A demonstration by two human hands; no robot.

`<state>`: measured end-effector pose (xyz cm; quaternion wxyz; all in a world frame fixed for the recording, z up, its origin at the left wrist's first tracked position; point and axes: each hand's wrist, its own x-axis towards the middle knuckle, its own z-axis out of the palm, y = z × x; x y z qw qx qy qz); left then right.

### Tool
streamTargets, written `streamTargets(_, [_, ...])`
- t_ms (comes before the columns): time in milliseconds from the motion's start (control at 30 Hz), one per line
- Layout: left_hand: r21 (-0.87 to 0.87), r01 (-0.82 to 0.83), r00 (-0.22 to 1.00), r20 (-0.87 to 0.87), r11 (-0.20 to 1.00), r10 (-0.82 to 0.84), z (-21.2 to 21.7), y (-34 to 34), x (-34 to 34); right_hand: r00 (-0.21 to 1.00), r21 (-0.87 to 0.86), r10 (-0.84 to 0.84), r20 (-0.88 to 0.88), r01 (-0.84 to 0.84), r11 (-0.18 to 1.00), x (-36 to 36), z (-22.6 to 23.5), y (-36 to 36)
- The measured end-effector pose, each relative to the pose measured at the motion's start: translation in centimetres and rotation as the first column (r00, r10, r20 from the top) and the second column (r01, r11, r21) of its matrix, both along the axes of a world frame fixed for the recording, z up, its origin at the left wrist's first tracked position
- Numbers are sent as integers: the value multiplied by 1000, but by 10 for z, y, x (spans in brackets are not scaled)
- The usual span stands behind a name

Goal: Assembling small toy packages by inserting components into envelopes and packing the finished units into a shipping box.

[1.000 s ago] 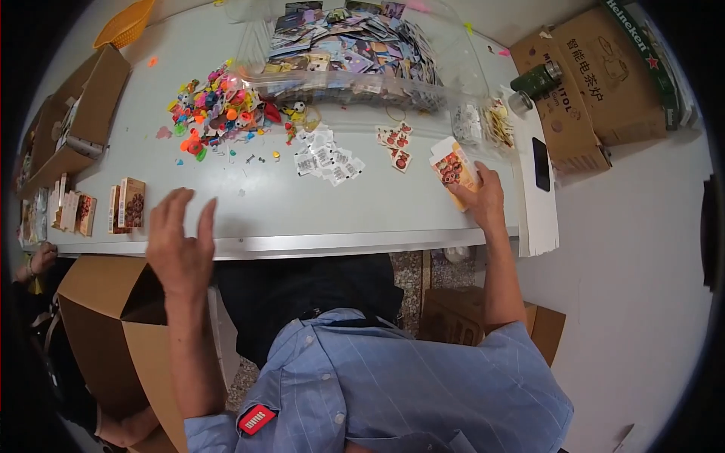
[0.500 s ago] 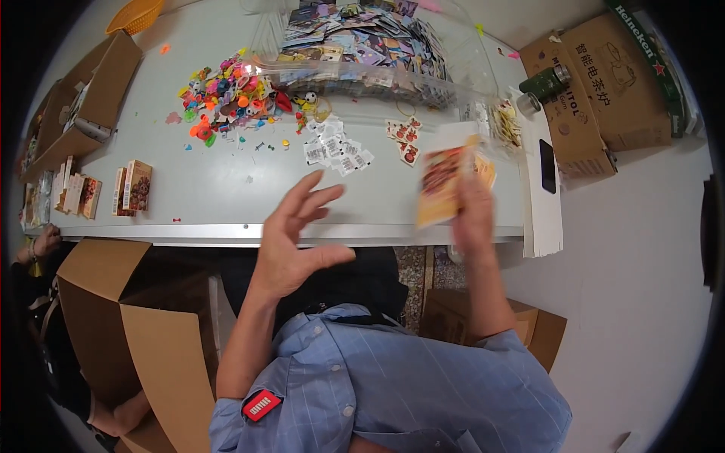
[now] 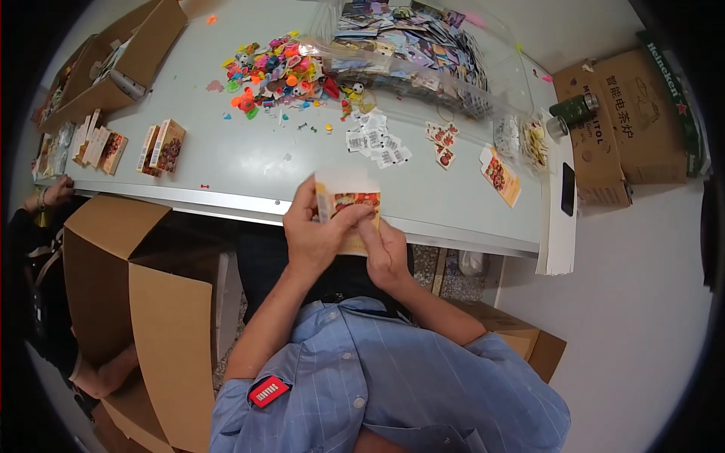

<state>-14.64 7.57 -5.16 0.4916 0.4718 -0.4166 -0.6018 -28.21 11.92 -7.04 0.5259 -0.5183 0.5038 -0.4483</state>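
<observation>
Far left, table edge: flat packets in a row, partly cut off by the rim; another person's hand beside them.
Upper left: open brown carton on the grey table.
Left of centre: two small printed boxes, standing close together.
Below the table, left: large open cardboard box.
Centre: small flat carton, cream with a red-and-orange picture panel, held over the near table edge. My left hand wraps its left side, thumb across the front, fingers curled behind. My right hand pinches its lower right corner. The carton's lower half is hidden by both.
Upper centre: heap of bright small toys; white label slips; clear bag of printed cards, contents hard to make out.
Right: one flat carton blank, orange-edged; black phone; two brown shipping cartons off the table's end.
</observation>
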Motion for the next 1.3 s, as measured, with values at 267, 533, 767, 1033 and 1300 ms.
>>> streamTargets(267, [-344, -57, 991, 95, 937, 95, -35, -18, 19, 991, -205, -121, 57, 130, 970, -27, -20, -43])
streamTargets(533, [-263, 101, 995, 28, 960, -97, -47, -45, 27, 987, -251, 5, 158, 36, 967, -42, -38, -72])
streamTargets(767, [-137, 239, 971, 19, 961, -239, -40, -51, 33, 986, -182, 112, 126, -88, 979, -56, -37, -74])
streamTargets(1033, [-101, 361, 929, 129, 927, -347, -32, -49, 50, 986, -262, 164, -23, -164, 951, -55, -34, -76])
streamTargets(1300, [-81, 336, 942, 25, 938, -335, -33, -41, 52, 987, -417, 64, -149, -121, 901, -46, -26, -67])
